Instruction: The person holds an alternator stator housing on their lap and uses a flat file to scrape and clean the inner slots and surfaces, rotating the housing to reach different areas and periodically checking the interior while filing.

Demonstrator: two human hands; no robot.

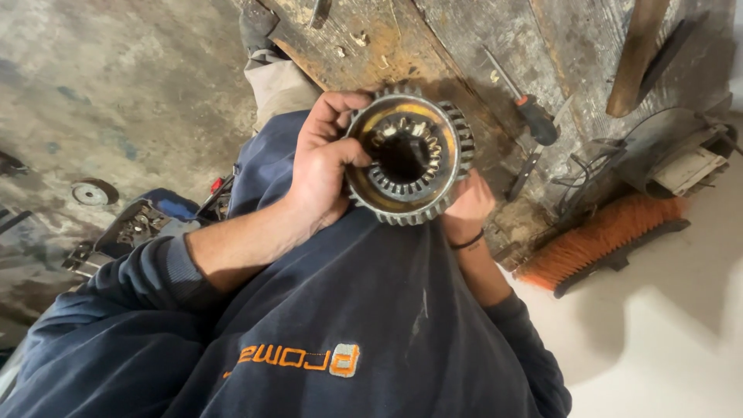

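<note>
Holding a round toothed gear in both hands, close to the chest, over a dark blue sweatshirt. Left hand closed round the gear's left rim, thumb hooked over the edge into the bore, fingers curled across the top. Right hand cups it from below on the right; only knuckles and a dark wristband show, so how tightly that grip is closed cannot be told, though it clearly bears the gear.

Gear is tilted, open face toward the camera: outer teeth round the rim, an inner ring of teeth, greasy yellowed metal.

Judgement: a heavy, oily part. Best kept supported from underneath, with the thumb clear of the inner teeth and the face turned slowly so the splines catch the light.

Nearby on the worn wooden surface: a screwdriver with a dark handle. An orange-bristled broom head lies beyond, against a pale floor.

Hard to read: the bore is in shadow, its depth unclear. The gear's back face is hidden. Clutter at lower left is too small to identify.
</note>
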